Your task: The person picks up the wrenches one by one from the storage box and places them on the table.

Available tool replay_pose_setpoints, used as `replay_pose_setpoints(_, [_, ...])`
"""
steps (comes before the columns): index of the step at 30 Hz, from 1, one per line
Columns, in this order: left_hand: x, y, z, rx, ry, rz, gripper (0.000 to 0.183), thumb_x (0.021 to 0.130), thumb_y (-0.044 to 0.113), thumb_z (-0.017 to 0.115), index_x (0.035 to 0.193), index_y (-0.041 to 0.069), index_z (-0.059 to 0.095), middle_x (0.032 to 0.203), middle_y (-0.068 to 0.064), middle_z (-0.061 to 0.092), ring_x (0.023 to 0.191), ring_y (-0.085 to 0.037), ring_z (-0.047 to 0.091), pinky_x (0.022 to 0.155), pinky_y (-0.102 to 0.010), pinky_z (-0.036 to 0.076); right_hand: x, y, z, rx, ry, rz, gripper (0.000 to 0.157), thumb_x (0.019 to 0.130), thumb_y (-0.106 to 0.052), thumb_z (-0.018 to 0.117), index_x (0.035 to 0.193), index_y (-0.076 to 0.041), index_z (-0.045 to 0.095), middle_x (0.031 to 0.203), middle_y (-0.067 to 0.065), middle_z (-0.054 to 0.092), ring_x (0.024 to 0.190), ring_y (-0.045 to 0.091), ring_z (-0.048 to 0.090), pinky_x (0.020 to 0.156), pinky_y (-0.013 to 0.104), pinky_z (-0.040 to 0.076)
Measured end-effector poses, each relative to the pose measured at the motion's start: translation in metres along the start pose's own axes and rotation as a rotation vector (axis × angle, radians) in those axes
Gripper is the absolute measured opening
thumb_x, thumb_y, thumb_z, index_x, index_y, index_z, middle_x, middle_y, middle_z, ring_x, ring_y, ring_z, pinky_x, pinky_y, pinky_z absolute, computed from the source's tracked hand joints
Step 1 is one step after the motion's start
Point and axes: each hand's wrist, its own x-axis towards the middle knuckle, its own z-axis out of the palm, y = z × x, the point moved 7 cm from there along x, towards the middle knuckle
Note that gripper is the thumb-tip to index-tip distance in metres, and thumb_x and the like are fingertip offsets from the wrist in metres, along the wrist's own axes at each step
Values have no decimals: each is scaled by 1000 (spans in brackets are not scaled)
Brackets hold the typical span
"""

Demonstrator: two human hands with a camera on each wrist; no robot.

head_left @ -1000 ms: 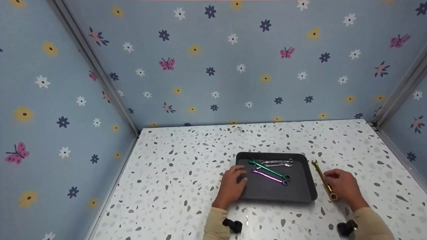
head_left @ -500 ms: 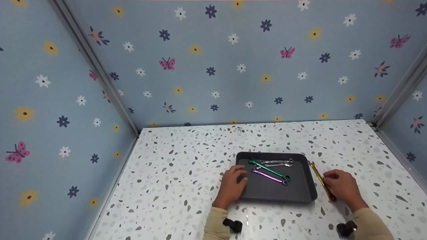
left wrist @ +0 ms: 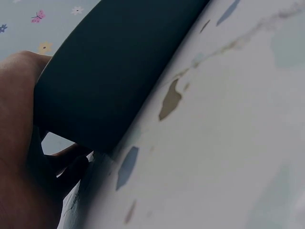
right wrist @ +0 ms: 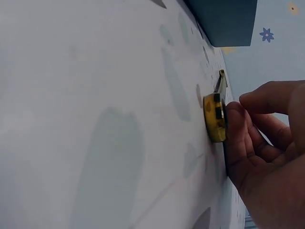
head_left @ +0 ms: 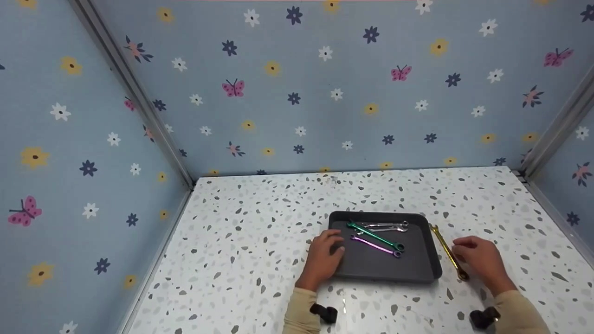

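Observation:
In the head view, my left hand (head_left: 321, 256) grips the left edge of a dark grey rectangular tray (head_left: 383, 269), its fingers over the rim. A green combination wrench (head_left: 377, 235), a purple wrench (head_left: 375, 246) and silver wrenches (head_left: 386, 228) lie inside. Just right of the tray, a gold wrench (head_left: 448, 252) lies slanted, its ring end toward me. My right hand (head_left: 480, 259) is beside it, fingers loosely curled and holding nothing. From the right wrist, the gold wrench (right wrist: 216, 117) shows end-on, close by the fingertips (right wrist: 236, 114).
The tray stands on a white speckled tabletop (head_left: 241, 241). Blue walls (head_left: 297, 116) with flowers and butterflies rise at the back and both sides. Each wrist wears a black camera mount, one on the left (head_left: 325, 313) and one on the right (head_left: 484, 317).
The gold wrench has shifted slightly left toward the tray. My right hand has let go of it and drawn a little to the right. My left hand stays on the tray.

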Motion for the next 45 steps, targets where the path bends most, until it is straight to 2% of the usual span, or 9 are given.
replay_pose_setpoints(7, [1,-2,1,-5,-1,3,27,95,18,64,118,8,71,138,2,57,124,-24,51,105,-43,41,0,2,0,11,-3,27,40,96,-24,64,126,2,63,115,16,68,91,15,66,73,26,53])
replay_pose_setpoints(19, [0,-6,3,-10,-30,-35,28,96,20,64,121,10,70,140,6,55,127,-22,49,108,-43,39,-1,7,1,40,-7,32,40,97,-24,65,127,2,63,112,13,68,90,13,65,73,25,53])
replay_pose_setpoints(23, [0,-4,2,-21,-13,-5,27,95,19,64,119,9,71,138,4,57,125,-23,51,106,-43,41,-1,8,2,69,-14,27,41,98,-26,63,127,2,62,111,13,68,90,13,64,74,24,53])
replay_pose_setpoints(27, [0,-2,1,-22,6,27,26,94,17,65,117,7,72,135,2,58,123,-25,52,104,-43,42,-3,7,3,63,-16,19,45,100,-35,61,127,1,62,110,11,68,93,16,62,75,25,51])
replay_pose_setpoints(31, [-1,-2,1,-24,17,26,25,93,16,65,116,7,72,135,2,59,122,-25,53,105,-43,41,-3,7,3,53,-16,20,50,100,-42,58,128,-2,63,110,11,67,95,18,61,77,26,50])
replay_pose_setpoints(40, [-1,-2,1,-33,19,19,24,93,16,65,115,9,72,135,3,59,122,-24,52,104,-44,41,-1,11,4,105,-38,74,50,99,-41,60,131,-2,61,115,10,67,97,16,64,79,26,51])
replay_pose_setpoints(45, [-1,-2,1,-41,10,8,25,93,16,65,116,8,72,136,4,58,123,-24,52,105,-43,41,-1,10,3,142,-56,59,51,100,-40,60,133,-1,59,117,12,66,98,15,64,80,26,52])
